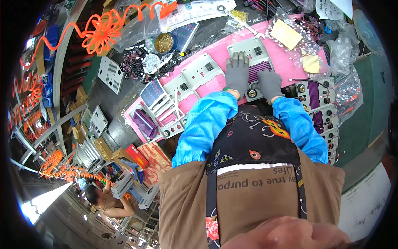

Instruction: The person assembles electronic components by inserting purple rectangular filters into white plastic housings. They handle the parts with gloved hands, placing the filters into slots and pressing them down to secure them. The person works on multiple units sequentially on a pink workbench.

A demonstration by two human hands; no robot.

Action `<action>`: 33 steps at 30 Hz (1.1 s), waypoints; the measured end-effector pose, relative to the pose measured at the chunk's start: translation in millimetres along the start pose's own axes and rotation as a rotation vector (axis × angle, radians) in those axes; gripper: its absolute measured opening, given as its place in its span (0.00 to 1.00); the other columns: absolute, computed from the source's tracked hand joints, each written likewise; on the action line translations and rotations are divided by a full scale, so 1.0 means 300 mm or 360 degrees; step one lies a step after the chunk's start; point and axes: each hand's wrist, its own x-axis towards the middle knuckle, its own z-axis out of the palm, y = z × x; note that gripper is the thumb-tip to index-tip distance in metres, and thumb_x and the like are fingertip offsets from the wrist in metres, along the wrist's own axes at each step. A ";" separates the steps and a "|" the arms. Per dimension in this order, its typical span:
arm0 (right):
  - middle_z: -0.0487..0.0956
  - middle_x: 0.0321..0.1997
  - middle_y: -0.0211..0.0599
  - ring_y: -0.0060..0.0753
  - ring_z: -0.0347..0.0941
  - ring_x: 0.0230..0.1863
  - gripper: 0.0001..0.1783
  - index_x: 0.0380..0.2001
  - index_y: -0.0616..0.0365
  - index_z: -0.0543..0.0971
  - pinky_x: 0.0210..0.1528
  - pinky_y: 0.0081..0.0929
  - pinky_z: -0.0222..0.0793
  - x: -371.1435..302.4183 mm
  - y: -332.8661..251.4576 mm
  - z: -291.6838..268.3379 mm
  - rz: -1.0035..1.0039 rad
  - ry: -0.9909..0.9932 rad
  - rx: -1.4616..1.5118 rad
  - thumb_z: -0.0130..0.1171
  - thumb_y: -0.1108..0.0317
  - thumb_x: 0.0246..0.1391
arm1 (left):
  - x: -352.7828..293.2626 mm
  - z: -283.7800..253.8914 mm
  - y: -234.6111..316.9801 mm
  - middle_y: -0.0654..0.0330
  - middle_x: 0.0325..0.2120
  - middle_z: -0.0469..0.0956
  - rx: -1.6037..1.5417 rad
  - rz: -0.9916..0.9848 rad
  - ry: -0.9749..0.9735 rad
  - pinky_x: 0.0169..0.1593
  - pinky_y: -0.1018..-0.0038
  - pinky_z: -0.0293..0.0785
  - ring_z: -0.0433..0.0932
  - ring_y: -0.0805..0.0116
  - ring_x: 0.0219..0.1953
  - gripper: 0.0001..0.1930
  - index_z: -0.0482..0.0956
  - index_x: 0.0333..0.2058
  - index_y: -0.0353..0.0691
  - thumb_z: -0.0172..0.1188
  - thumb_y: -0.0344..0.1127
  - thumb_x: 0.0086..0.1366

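Note:
A grey metal panel point(245, 45) with a black switch lies on the pink mat, a purple finned block point(260, 69) below it. My left hand point(237, 75), in a grey glove, lies flat along the panel's left side, fingers stretched forward. Beside the purple block's right end, my right hand point(270, 84), gloved too, has its fingers curled in; whatever they hold is hidden. Between my hands, close to my apron, sits a small plate with a round brass-coloured fitting point(251, 93). Another grey panel point(202, 70) stands left of my left hand.
At left are a unit with a purple block point(144, 124) and a wire pile point(141, 62). Several finished-looking units point(317, 95) line the right side. Plastic bags point(342, 54) and yellow paper point(286, 35) lie far right. An orange coiled hose point(101, 35) hangs at upper left. Another person point(114, 203) works beyond.

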 end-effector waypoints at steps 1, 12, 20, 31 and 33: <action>0.80 0.36 0.34 0.44 0.78 0.43 0.19 0.33 0.47 0.81 0.38 0.44 0.71 -0.004 0.000 -0.001 -0.0013 -0.0003 -0.0014 0.74 0.52 0.40 | 0.002 -0.007 -0.002 0.50 0.71 0.54 -0.0005 0.0012 -0.0028 0.73 0.50 0.50 0.50 0.49 0.74 0.60 0.56 0.69 0.37 0.81 0.45 0.39; 0.81 0.34 0.36 0.46 0.78 0.42 0.19 0.33 0.49 0.82 0.39 0.45 0.72 0.007 0.019 0.076 -0.0084 0.0116 -0.0071 0.73 0.50 0.42 | 0.047 -0.055 -0.010 0.46 0.72 0.48 -0.0039 0.0077 -0.0243 0.72 0.47 0.51 0.45 0.45 0.75 0.66 0.49 0.71 0.34 0.82 0.48 0.37; 0.84 0.35 0.43 0.48 0.82 0.42 0.09 0.31 0.52 0.85 0.43 0.45 0.76 0.027 -0.006 -0.034 -0.0114 -0.0107 -0.0031 0.68 0.60 0.48 | 0.047 0.015 -0.011 0.50 0.73 0.48 0.0027 -0.0008 -0.0078 0.73 0.51 0.51 0.46 0.48 0.75 0.65 0.50 0.71 0.39 0.82 0.49 0.37; 0.79 0.34 0.44 0.52 0.80 0.36 0.07 0.35 0.54 0.76 0.38 0.49 0.73 -0.010 0.017 0.099 -0.0147 -0.0025 0.0246 0.58 0.66 0.53 | 0.003 -0.032 0.004 0.45 0.72 0.48 -0.0270 0.0024 -0.0192 0.73 0.46 0.45 0.43 0.43 0.75 0.52 0.52 0.70 0.34 0.70 0.44 0.52; 0.78 0.34 0.44 0.52 0.79 0.36 0.06 0.36 0.54 0.75 0.38 0.50 0.72 -0.009 0.014 0.105 -0.0134 -0.0056 0.0265 0.56 0.67 0.54 | 0.010 -0.025 -0.001 0.44 0.72 0.47 -0.0298 0.0047 -0.0200 0.73 0.46 0.46 0.42 0.43 0.75 0.54 0.51 0.70 0.34 0.73 0.46 0.49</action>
